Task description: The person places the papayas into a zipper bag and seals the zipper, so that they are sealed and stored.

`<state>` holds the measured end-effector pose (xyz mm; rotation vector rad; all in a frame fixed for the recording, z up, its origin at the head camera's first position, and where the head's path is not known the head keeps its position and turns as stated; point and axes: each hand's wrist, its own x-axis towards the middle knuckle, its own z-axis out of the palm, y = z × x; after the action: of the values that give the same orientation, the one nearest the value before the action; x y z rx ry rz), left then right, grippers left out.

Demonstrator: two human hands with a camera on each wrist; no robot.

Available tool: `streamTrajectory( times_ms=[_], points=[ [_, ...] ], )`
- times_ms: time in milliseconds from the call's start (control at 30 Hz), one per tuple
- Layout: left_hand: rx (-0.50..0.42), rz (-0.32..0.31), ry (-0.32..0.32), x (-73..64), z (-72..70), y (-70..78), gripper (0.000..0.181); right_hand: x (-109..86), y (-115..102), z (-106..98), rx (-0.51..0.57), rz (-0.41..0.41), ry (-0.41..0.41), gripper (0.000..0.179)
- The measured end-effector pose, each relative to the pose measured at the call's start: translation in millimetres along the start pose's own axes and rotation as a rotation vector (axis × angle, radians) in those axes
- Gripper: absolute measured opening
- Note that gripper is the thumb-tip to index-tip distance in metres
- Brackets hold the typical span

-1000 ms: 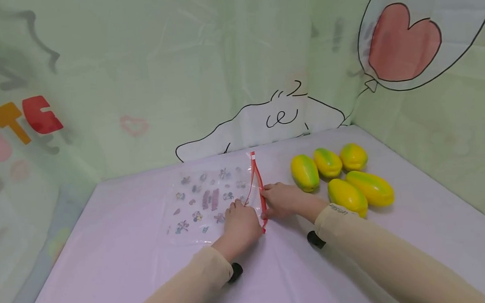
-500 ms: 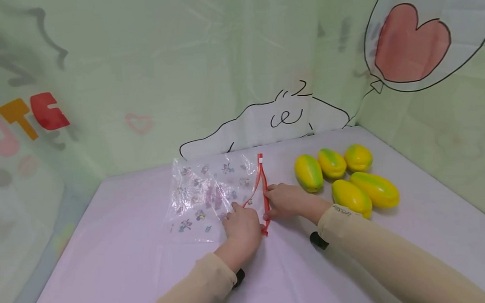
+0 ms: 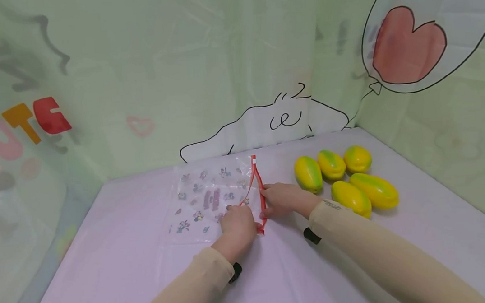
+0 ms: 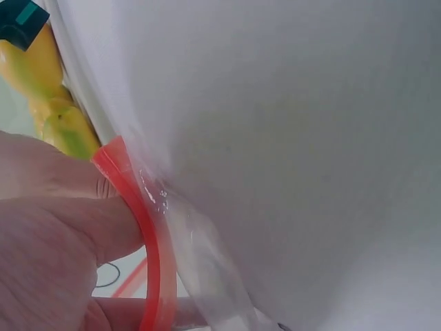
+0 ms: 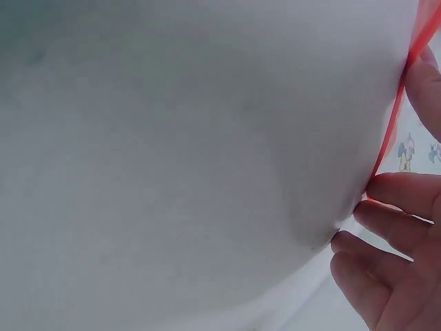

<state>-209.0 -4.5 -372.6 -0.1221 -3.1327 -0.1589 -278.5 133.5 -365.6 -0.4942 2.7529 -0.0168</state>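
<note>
A clear plastic slider bag (image 3: 196, 203) with small printed cartoon figures lies flat on the table, its red zip edge toward the right. The two red strips (image 3: 262, 200) stand apart along the middle of the mouth and meet near the far end, by a white slider (image 3: 254, 161). My left hand (image 3: 238, 224) holds the near strip; in the left wrist view the red strip (image 4: 157, 262) runs between thumb and fingers. From the right, my right hand (image 3: 283, 198) pinches the outer strip, its fingertips (image 5: 379, 185) against the red edge in the right wrist view.
Several yellow-green papayas (image 3: 352, 196) sit in a group right of the bag, close to my right forearm. A pale lilac cloth (image 3: 120, 229) covers the table. Printed curtains (image 3: 162, 73) stand behind it and at both sides.
The left part of the bag rose off the table half a second ago and now lies flat again. Both hands stay at the red edge, with only slight shifts.
</note>
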Motion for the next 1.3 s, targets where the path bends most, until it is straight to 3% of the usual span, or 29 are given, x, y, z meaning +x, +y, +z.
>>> streamTrajectory(
  times_ms=[333, 533, 700, 933, 1100, 1300],
  points=[
    [-0.065, 0.021, -0.011, 3.9, 2.1, -2.2, 0.034, -7.3, 3, -5, 0.029, -0.04, 0.003, 0.079],
    [-0.078, 0.022, -0.049, 6.8, -0.7, -4.0, 0.029, -30.6, 21, -16, 0.115, -0.105, 0.091, 0.072],
    [-0.092, 0.031, -0.05, 8.5, -2.8, -6.4, 0.032, -70.9, 57, -33, 0.244, -0.122, 0.241, 0.066],
    [-0.071, 0.025, -0.026, 9.3, -3.9, -7.5, 0.04, -130.0, 134, -36, 0.306, -0.079, 0.431, 0.057],
    [-0.065, 0.009, -0.046, 9.3, -4.1, -6.2, 0.041, -156.7, 180, -23, 0.298, -0.003, 0.476, 0.057],
    [-0.068, 0.016, -0.057, 8.4, -4.2, -6.0, 0.041, -166.9, 203, 0, 0.314, 0.042, 0.473, 0.062]
  ],
)
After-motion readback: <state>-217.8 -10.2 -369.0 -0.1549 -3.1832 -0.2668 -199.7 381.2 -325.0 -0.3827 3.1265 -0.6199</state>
